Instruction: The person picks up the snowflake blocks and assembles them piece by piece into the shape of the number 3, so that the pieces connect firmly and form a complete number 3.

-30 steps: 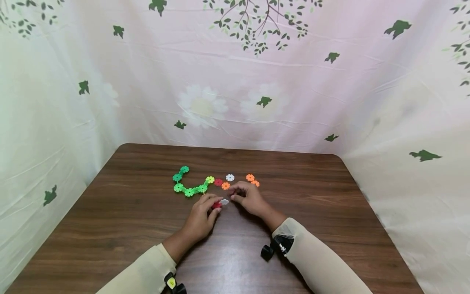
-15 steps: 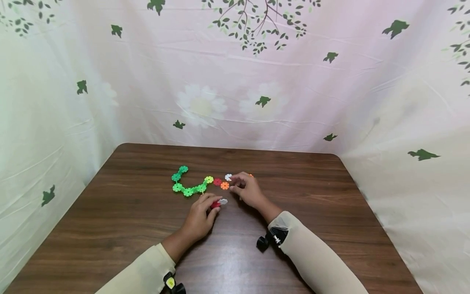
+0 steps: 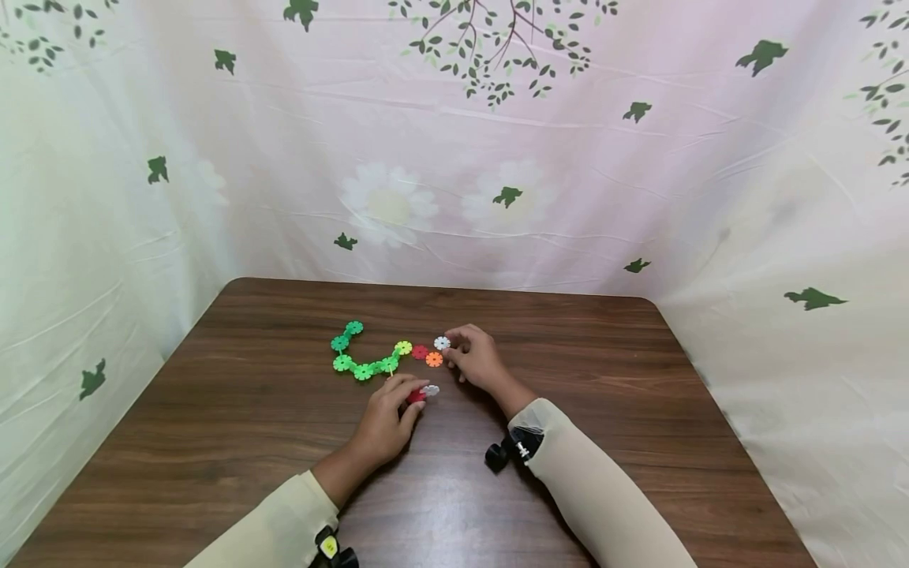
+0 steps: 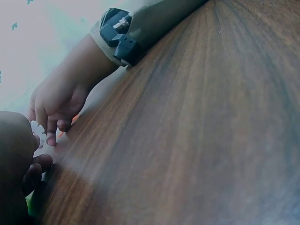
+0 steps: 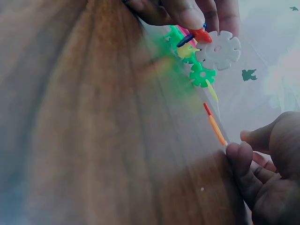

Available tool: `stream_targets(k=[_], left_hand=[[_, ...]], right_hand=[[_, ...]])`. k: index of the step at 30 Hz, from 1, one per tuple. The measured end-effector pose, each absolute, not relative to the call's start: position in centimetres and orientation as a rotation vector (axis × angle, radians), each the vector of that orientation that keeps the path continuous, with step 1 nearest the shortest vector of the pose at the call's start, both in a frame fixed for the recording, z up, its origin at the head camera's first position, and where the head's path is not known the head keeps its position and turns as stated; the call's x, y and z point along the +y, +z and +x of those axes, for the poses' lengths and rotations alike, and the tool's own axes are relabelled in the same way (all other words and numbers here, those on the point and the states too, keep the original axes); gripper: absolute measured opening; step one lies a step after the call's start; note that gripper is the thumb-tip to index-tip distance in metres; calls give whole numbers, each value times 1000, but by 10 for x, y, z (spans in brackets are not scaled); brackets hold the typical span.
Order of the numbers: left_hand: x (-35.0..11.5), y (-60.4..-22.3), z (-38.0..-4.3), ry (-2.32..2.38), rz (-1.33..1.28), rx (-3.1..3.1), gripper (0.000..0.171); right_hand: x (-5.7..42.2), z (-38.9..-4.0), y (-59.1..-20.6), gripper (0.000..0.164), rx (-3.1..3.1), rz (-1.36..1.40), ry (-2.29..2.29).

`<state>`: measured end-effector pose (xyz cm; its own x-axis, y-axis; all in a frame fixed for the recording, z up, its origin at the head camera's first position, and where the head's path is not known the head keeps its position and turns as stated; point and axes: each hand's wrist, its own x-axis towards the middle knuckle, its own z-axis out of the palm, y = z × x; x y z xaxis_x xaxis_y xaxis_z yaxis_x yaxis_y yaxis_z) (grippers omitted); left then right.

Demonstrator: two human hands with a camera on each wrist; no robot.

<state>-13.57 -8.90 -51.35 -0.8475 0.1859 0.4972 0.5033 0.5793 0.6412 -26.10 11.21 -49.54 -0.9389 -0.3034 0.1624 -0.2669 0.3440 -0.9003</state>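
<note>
My left hand (image 3: pixel 387 418) pinches a red interlocking flower disc (image 3: pixel 417 397) joined to a white flower disc (image 3: pixel 432 390). Blue edges of another piece show beside the red one in the right wrist view. My right hand (image 3: pixel 477 361) has its thumb and index finger at the rim of a second white flower disc (image 3: pixel 442 343), pinching it on the table. Just left of those fingertips lie an orange disc (image 3: pixel 434 360) and a red disc (image 3: pixel 420 352). A curved chain of joined green discs (image 3: pixel 364 371), with a yellow disc (image 3: pixel 403 347) at its right end, lies beyond my left hand.
The brown wooden table (image 3: pixel 568 347) has a rounded far edge close to a printed fabric curtain (image 3: pixel 454 260). Curtains also hang at both sides. Orange discs seen earlier are now hidden behind my right hand, where an orange bit (image 4: pixel 75 118) shows in the left wrist view.
My right hand has moved up and slightly left to the white disc, covering the orange discs on the right, and its fingers have closed on the rim. The left hand stays still with its pieces.
</note>
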Motion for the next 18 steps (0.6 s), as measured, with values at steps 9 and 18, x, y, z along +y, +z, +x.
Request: stream_targets(k=[9,18], left_hand=[[-89,-514,-136,-1159,-560,-2440,34],[-88,-512,-135,-1169,-560,-2445,34]], right_hand=[[108,-268,-496,30,2584,-477,-1631],[103,-272,-498,28,2641,-429,-1566]])
